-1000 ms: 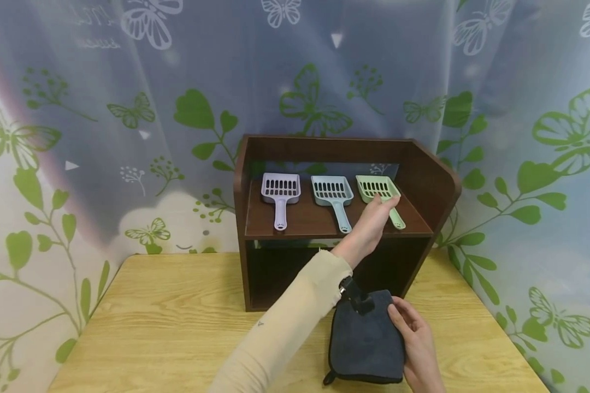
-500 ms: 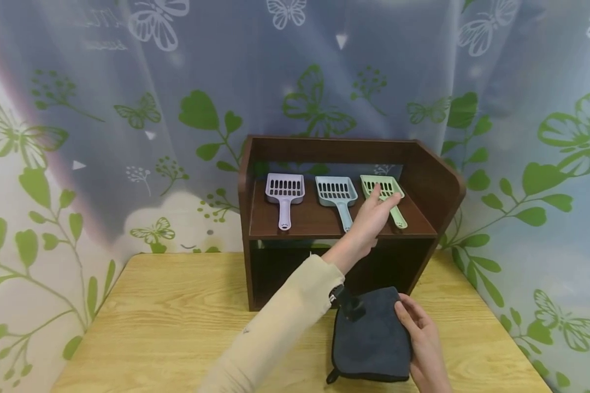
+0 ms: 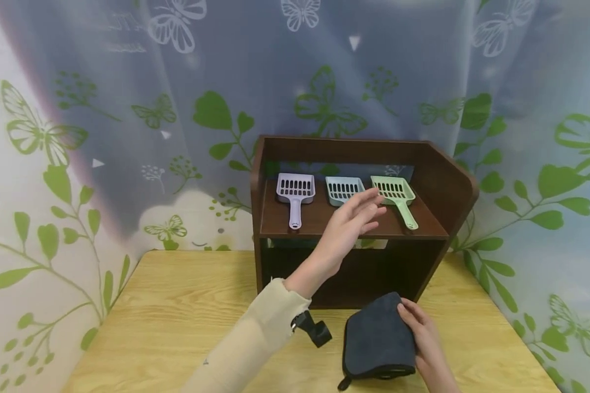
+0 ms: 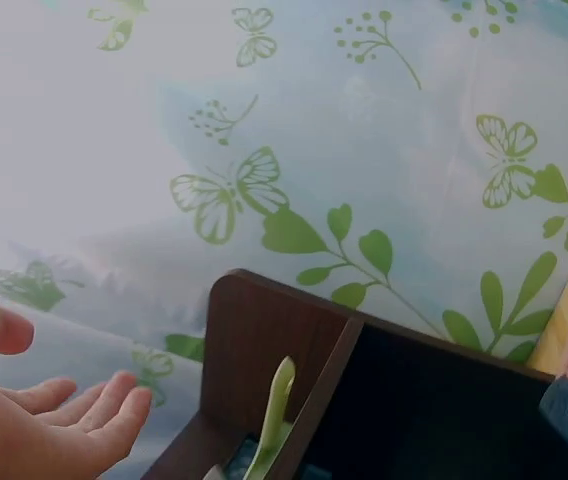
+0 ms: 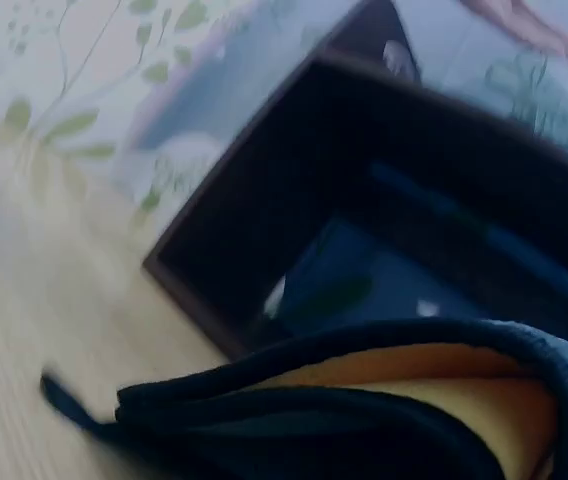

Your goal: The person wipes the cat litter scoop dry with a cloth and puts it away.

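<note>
A folded dark grey cloth [image 3: 379, 335] with black edging hangs from my right hand [image 3: 425, 341], which pinches its upper right edge over the table. The right wrist view shows the yellow inside [image 5: 444, 390] of that cloth between its layers. My left hand [image 3: 344, 229], fingers spread and holding nothing, is raised before the shelf. It hides the handle of the light blue litter scoop [image 3: 343, 189]. To the right lies a green litter scoop [image 3: 395, 192], to the left a lilac one [image 3: 295, 191], all with handles forward.
A dark brown two-level shelf [image 3: 346, 148] stands at the back of the wooden table [image 3: 192, 295], its right side panel [image 3: 449, 183] rising above the scoops. Behind hangs a curtain [image 3: 216, 71] with butterflies and leaves. A black wrist mount [image 3: 312, 328] sits on the left sleeve.
My left hand has drawn back to the left from over the green litter scoop. My right hand still grips the cloth, whose lower edge now gapes slightly. The head view has shifted left.
</note>
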Motion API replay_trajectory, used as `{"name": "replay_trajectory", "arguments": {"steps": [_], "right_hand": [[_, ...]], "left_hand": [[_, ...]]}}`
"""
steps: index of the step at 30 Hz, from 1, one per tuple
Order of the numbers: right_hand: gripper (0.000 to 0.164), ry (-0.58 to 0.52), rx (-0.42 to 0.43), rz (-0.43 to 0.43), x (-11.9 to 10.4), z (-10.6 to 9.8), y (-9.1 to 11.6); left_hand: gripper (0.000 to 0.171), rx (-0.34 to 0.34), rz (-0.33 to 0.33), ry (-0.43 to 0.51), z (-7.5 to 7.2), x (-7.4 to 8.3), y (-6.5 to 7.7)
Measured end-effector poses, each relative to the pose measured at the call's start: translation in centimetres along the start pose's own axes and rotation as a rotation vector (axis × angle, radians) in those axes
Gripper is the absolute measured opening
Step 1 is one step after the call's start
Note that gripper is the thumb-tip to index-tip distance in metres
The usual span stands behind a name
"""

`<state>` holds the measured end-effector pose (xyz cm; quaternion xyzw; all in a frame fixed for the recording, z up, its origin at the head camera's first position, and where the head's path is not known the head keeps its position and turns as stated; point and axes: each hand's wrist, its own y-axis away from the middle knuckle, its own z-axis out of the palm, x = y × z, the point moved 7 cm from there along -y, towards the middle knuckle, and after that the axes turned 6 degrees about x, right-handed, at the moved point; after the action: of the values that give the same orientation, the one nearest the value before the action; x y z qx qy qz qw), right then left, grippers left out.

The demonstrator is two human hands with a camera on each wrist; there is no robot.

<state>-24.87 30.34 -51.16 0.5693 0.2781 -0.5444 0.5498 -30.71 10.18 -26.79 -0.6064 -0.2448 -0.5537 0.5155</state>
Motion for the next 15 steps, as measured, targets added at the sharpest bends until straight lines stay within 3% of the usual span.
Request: {"name": "replay_trajectory", "arguments": {"steps": [6, 12, 15], "right_hand": [[0.034, 0.176, 0.049, 0.013, 1.2, -3.6, -1.9], [0.067, 0.282, 0.041, 0.059, 1.6, -5.5, -2.3], [0.065, 0.307, 0.03, 0.058, 1.5, -6.0, -2.3]], "left_hand": [[0.035, -0.018, 0.019, -0.003, -2.3, -0.1, 1.9], [0.031, 0.018, -0.052, -0.034, -4.8, -1.8, 3.6], [0.03, 0.04, -0.098, -0.054, -6.0, -3.0, 4.4]]}}
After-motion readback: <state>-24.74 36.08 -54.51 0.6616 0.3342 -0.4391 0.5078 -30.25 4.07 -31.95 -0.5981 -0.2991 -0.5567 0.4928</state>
